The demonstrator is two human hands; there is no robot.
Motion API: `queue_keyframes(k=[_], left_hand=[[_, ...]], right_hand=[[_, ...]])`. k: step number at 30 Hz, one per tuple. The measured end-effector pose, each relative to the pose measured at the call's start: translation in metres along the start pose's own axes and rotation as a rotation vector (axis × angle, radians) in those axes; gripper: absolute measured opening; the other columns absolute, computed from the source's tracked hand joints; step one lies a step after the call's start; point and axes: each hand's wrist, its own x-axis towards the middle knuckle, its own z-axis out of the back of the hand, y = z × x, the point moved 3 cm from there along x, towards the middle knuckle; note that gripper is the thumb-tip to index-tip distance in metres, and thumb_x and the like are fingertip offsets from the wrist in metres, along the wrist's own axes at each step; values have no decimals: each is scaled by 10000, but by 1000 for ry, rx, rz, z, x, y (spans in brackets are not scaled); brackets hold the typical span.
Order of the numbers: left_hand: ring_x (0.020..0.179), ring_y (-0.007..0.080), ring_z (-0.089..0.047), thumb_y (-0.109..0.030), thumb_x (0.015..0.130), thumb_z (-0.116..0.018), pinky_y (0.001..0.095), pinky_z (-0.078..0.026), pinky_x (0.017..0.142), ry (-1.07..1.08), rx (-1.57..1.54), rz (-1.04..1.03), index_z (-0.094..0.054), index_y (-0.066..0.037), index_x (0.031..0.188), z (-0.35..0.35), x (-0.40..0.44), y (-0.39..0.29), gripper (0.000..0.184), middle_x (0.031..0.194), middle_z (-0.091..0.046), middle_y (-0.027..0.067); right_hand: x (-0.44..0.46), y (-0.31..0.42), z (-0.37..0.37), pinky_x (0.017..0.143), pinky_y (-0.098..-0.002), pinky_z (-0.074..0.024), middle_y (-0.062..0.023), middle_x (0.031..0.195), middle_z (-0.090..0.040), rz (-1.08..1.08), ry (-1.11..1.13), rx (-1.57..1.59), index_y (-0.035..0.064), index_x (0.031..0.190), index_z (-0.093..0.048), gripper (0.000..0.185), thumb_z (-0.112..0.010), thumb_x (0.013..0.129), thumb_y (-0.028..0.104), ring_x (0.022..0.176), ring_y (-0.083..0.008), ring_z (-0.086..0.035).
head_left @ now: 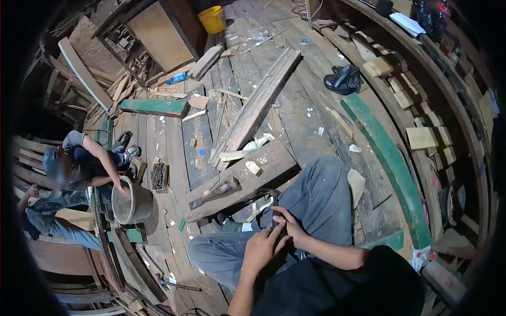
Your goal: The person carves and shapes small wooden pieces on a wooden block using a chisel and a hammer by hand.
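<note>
Both of my hands meet over my lap, between my bent knees. My left hand (262,246) has its fingers bent against a small dark object (276,216), too dim to make out. On the other side of that object, my right hand (291,227) curls its fingers round its upper part. Just beyond my hands lies a thick wooden block (279,158) with a long slot cut in it. A pale wood chip (253,168) rests on the block.
At the left, a co-worker (87,158) crouches with a hand in a grey bucket (138,205). A long beam (263,100) lies ahead. Green planks (387,158) curve along the right, near a black plastic bag (343,79). A yellow bucket (212,20) stands far back.
</note>
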Motion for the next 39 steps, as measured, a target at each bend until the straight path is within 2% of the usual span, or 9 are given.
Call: queue_keyframes(k=[3,11,16,20,21,23,29,35,39], left_hand=[[693,287,-635,-310,854,-682,381,-515,653,76,102,-72,-620,-169,1219,9,1,-5,396,800,-634,106],[804,256,-647,-214,751,-722,371,-498,741,128,175,-66,-604,-219,1252,17,-14,1,514,871,-651,92],[833,242,-655,-152,769,-669,347,-490,737,91,233,-133,-585,-226,1285,3,-31,10,528,982,-662,112],[895,236,-670,-133,812,-588,346,-487,768,141,251,-162,-587,-216,1280,9,-42,-3,475,1136,-652,154],[907,236,-671,-136,819,-578,347,-487,776,171,235,-149,-588,-214,1277,12,-47,-7,465,1150,-650,159],[913,233,-674,-139,836,-546,344,-487,789,159,306,-197,-603,-198,1254,13,-60,-14,426,1130,-654,166],[879,222,-659,-134,846,-524,326,-488,818,217,239,-197,-610,-199,1233,4,-78,-16,402,1064,-654,129],[836,274,-651,-171,785,-635,328,-521,739,-195,152,-121,-691,-197,1083,27,-67,-14,305,1252,-569,250],[932,268,-653,-150,713,-711,347,-525,797,-483,-169,-166,-697,-180,1070,27,-60,-13,358,1346,-526,214]], right_hand=[[-1,-3,-2,601,-338,-508,-82,984,-657,-194,30,386,290,1482,-212,695,-623,924,231,721,-171,-624],[1,10,-20,715,-404,-524,-101,975,-640,-273,-41,573,314,1522,-8,884,-619,910,132,806,-199,-623],[8,-2,-25,690,-403,-504,-74,877,-579,-315,-68,651,373,1342,-263,560,-607,931,211,742,-187,-582],[-8,1,-24,625,-445,-495,-62,781,-537,-405,-39,707,433,1365,-223,654,-664,905,288,676,-217,-564],[-18,10,-29,666,-435,-491,-61,785,-539,-417,-96,644,268,1216,-420,369,-630,920,335,707,-223,-563],[-14,-18,-13,707,-417,-482,-58,781,-536,-775,135,878,129,987,-499,269,-591,933,376,740,-227,-555],[-20,-6,-23,644,-341,-449,-19,723,-481,-634,-7,499,90,873,-477,175,-551,914,244,623,-152,-480],[7,29,-53,480,-198,-347,57,561,-362,-464,170,694,154,639,-380,338,-574,901,244,484,-66,-362],[-18,116,-85,367,-194,-301,65,547,-330,-2,312,481,144,764,-450,258,-500,969,293,408,-34,-297]])
